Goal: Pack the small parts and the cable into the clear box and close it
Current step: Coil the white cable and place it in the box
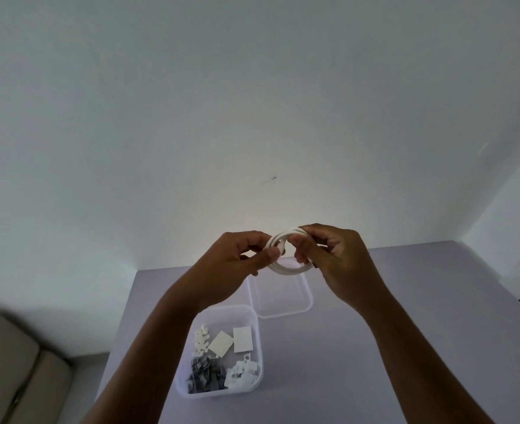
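Note:
A white cable (286, 268) wound into a small coil is held up in the air above the table. My left hand (231, 264) pinches its left side and my right hand (335, 258) grips its right side. Below my left forearm the clear box (254, 313) stands open on the table. Inside it lie white clips, grey clips and two pale flat squares (243, 338). The clear lid (306, 296) lies flat just behind the box, partly hidden by my hands.
The pale lilac table (359, 362) stands against a white wall. Its left edge runs close to the box. Beige cardboard boxes (14, 362) sit on the floor at lower left. Something dark shows at the right edge.

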